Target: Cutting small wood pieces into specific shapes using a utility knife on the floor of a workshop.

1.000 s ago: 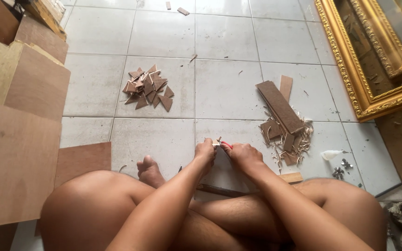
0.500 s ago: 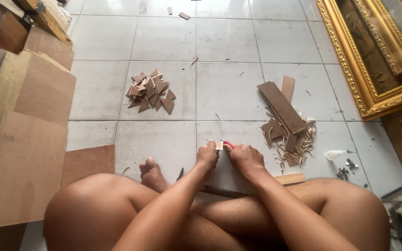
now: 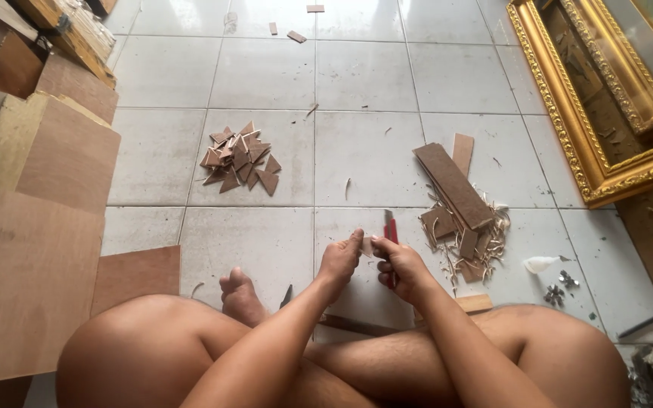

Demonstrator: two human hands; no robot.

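Observation:
I sit cross-legged on a white tiled floor. My right hand [image 3: 400, 266] grips a red-handled utility knife [image 3: 390, 227] with its blade pointing away from me. My left hand [image 3: 340, 258] pinches a small pale piece of wood [image 3: 367, 245] against the blade, right beside the right hand. Both hands hover just above the floor in front of my legs. The wood piece is mostly hidden by my fingers.
A pile of small brown triangular wood pieces [image 3: 239, 159] lies ahead to the left. Brown strips and shavings [image 3: 459, 208] lie to the right. Large plywood sheets [image 3: 32, 249] lean at the left. A gilded picture frame [image 3: 591, 128] stands at the right. Small metal bits [image 3: 561, 283] lie near my right knee.
The hands have stayed together at the same spot with the knife and wood piece, shifting only slightly. The view has tilted a little.

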